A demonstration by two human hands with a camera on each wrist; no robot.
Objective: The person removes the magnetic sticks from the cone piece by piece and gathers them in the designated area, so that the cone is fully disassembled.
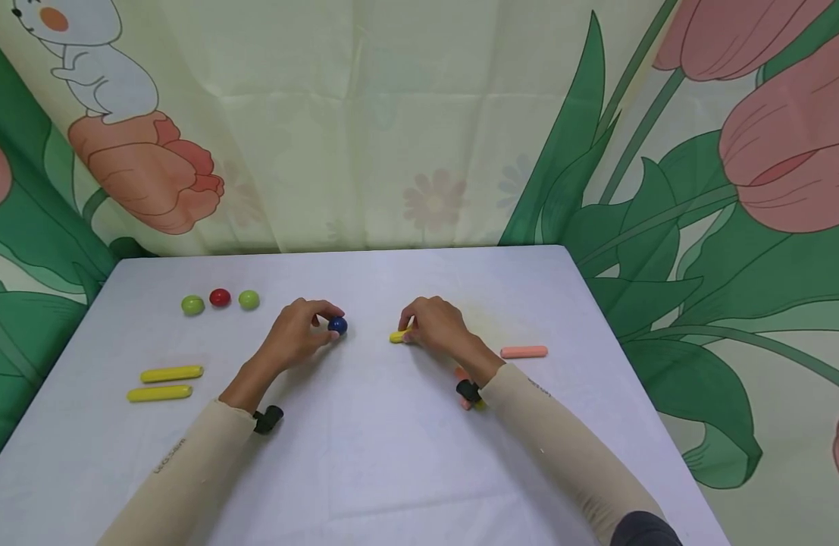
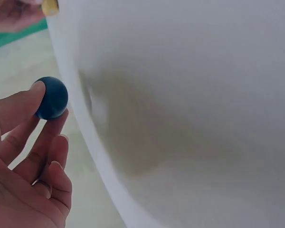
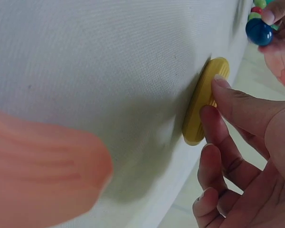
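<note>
Near the middle of the white table, my left hand [image 1: 298, 331] pinches a glossy dark blue ball [image 1: 338, 325] between thumb and fingers. The left wrist view shows the same blue ball [image 2: 53, 98] at the thumb tip, the other fingers loosely bent. To its right, my right hand [image 1: 438, 326] pinches a short yellow stick [image 1: 396, 337]. In the right wrist view this yellow stick [image 3: 194, 118] has ridges and rounded ends, and lies close along the white cloth, with thumb and index finger on its side.
At the back left sit two green balls [image 1: 192, 305] and a red ball [image 1: 220, 298]. Two yellow sticks [image 1: 159, 393] lie at the left. An orange-pink stick [image 1: 524, 352] lies right of my right hand; more pieces [image 1: 465, 403] are partly hidden under that wrist. A printed curtain [image 1: 310, 152] hangs behind.
</note>
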